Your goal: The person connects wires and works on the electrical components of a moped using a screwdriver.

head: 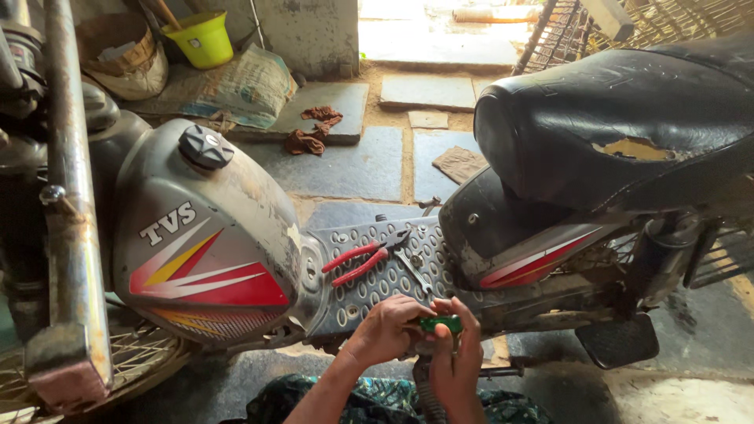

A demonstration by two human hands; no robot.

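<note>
Crouched at the near side of the moped, looking down on its footboard (369, 275). Both my hands were together at the footboard's near edge, low in the middle of the view. My left hand (385, 330) was curled over the left end of a green-handled tool (440, 323); my right hand (459, 357) came up from below with thumb and fingers wrapped round its right end. Both were closed on it, fingertips nearly meeting (only a short band of green showed between them).

The handle's long axis ran left to right, roughly along the footboard edge. Its working end was hidden under my fingers, so I could not tell what it was set against. Neither hand was nearer than the other; they shared it end to end.

Just beyond my hands, farther in on the perforated grey footboard, lay red-handled pliers (363, 261), handles pointing left toward the fuel tank (204, 235), jaws to the right. A dark metal tool (415, 271) lay just right of them, touching or nearly so.

Right of the footboard rose the black seat (597, 118), its cover torn with yellow foam showing. On the stone floor on the far side: a brown rag (312, 129), a sack (236, 86), a yellow-green bucket (203, 38).
</note>
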